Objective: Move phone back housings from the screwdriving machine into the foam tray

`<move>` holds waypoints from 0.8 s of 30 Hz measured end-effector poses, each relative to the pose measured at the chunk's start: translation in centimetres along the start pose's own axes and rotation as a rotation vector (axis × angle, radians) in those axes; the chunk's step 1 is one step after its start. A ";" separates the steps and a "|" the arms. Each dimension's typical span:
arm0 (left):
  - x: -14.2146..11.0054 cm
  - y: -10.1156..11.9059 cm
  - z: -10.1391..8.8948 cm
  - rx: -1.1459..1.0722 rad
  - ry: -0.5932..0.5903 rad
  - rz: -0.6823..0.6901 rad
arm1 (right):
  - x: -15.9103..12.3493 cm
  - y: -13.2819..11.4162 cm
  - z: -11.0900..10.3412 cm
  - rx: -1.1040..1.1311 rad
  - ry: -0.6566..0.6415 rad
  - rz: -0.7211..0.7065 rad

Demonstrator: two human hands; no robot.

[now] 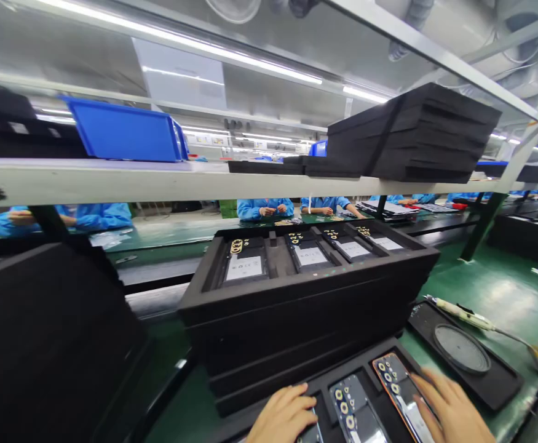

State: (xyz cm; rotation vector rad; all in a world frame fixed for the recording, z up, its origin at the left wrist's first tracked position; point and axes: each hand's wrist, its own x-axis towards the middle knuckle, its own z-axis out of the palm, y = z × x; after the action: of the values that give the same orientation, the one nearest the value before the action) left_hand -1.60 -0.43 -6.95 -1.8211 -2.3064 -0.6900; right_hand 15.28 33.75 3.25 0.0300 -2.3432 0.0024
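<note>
A black foam tray (328, 375) in front of me holds phones with their backs off and round gold-coloured rings showing. My left hand (283, 416) is over the phone (312, 434) at the left, with its fingers bent across to that phone's far edge; the thumb is hidden. In the middle slot another phone (356, 409) lies untouched. At the right, my right hand (453, 409) grips the side of an orange-edged phone (400, 394), which sits at a slight slant to its slot. The lower ends of all three are cut off by the picture.
Behind stands a stack of foam trays (305, 320), with several phones in the top one. An electric screwdriver (465, 315) and a black tray with a round grey disc (461, 348) lie right. Overhead, a shelf (195, 184) carries a blue bin (125, 130) and foam blocks (416, 135). Co-workers in blue sleeves sit opposite.
</note>
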 end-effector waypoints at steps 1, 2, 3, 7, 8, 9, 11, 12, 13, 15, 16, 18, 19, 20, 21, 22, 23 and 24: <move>-0.1 0.1 0.0 -0.026 -0.010 -0.009 | 2.3 -1.0 -1.1 -0.032 0.016 -0.022; -0.2 0.2 -0.1 -0.050 -0.019 -0.018 | 5.0 -2.0 -2.2 -0.034 0.030 -0.044; -0.2 0.4 -0.2 -0.070 -0.026 -0.030 | 7.8 -3.1 -3.3 -0.030 0.057 -0.062; 0.1 1.0 -1.4 -0.129 -0.076 -0.066 | 17.9 -6.1 -5.5 -0.016 0.142 -0.245; 0.3 1.2 -1.8 -0.142 -0.093 -0.075 | 19.6 -6.3 -5.4 -0.024 0.091 -0.285; 0.5 1.4 -2.4 -0.154 -0.110 -0.086 | 20.9 -6.4 -5.1 -0.023 0.039 -0.312; 0.8 1.9 -3.5 -0.177 -0.145 -0.118 | 22.4 -6.1 -4.2 0.019 -0.042 -0.318; 1.0 2.1 -4.0 -0.186 -0.161 -0.136 | 22.7 -5.9 -3.8 0.053 -0.055 -0.304; 1.1 2.3 -4.4 -0.196 -0.178 -0.153 | 22.8 -5.8 -3.5 0.087 -0.057 -0.287; 1.3 2.5 -4.9 -0.213 -0.213 -0.181 | 22.8 -5.6 -3.2 0.131 -0.030 -0.257; 1.4 2.5 -5.0 -0.220 -0.228 -0.190 | 22.8 -5.7 -3.1 0.139 -0.019 -0.246; 1.6 2.3 -5.0 -0.233 -0.255 -0.203 | 22.9 -5.8 -3.1 0.147 -0.009 -0.233; 1.7 2.2 -5.0 -0.241 -0.265 -0.206 | 23.1 -5.9 -3.1 0.150 -0.007 -0.227; 1.8 2.0 -4.9 -0.247 -0.271 -0.210 | 23.3 -6.0 -3.1 0.151 -0.005 -0.223; 1.9 1.9 -4.9 -0.253 -0.274 -0.214 | 23.5 -6.0 -3.1 0.150 0.000 -0.223; 2.0 1.9 -4.9 -0.259 -0.275 -0.219 | 23.6 -6.0 -3.0 0.146 0.010 -0.225; 2.1 1.9 -4.9 -0.265 -0.274 -0.226 | 23.7 -6.0 -3.0 0.139 0.028 -0.228; 2.1 2.0 -5.0 -0.271 -0.268 -0.235 | 23.7 -6.1 -3.0 0.128 0.054 -0.232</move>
State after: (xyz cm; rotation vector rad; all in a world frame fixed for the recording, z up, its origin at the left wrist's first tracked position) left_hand -1.19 -0.31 -1.16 -1.8679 -2.7534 -0.8775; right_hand 1.03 27.23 22.22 0.3602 -2.2697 0.0386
